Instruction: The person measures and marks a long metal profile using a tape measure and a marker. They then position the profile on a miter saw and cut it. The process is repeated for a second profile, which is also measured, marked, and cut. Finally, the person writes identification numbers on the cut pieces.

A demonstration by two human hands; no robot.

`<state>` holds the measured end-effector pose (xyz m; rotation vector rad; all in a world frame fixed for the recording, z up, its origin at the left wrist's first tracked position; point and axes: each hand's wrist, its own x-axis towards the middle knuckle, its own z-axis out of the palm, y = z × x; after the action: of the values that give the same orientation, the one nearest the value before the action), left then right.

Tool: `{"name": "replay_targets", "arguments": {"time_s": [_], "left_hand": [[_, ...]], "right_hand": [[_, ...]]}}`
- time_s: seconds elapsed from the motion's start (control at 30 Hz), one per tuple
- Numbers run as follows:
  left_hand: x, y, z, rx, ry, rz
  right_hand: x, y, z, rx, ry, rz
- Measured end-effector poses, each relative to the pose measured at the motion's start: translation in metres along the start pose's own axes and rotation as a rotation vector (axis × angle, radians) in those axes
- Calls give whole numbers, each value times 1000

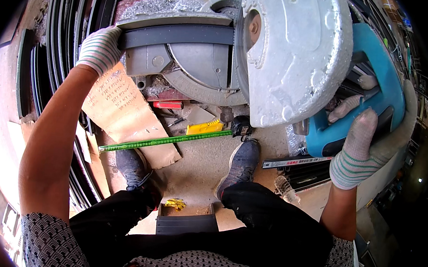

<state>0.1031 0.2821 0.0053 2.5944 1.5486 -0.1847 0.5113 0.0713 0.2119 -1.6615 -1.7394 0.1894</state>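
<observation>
A mitre saw fills the top of the head view, with a grey blade guard (299,55) and a teal handle (376,80). My right hand (367,144), in a striped knit glove, is closed around that handle. My left hand (100,48), also gloved, presses down on a dark metal profile (181,34) that lies across the saw's table against the fence. The blade guard sits low over the profile's right end, hiding where the blade is.
A green measuring tape (166,141) stretches across the floor by my shoes (242,160). A piece of written-on cardboard (126,112) lies below the saw. Long dark profiles (73,14) are stacked at the left. A short profile offcut (186,224) lies between my legs.
</observation>
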Motion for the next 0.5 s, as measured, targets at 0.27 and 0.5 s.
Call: {"name": "replay_targets", "arguments": {"time_s": [0.27,0.5], "left_hand": [[-2,-2,2,-28,19,-11],[1,5,-7,18,-58,-43]], "right_hand": [[4,14,-8,-310,21,-161],[12,1,4,228,11,27]]}}
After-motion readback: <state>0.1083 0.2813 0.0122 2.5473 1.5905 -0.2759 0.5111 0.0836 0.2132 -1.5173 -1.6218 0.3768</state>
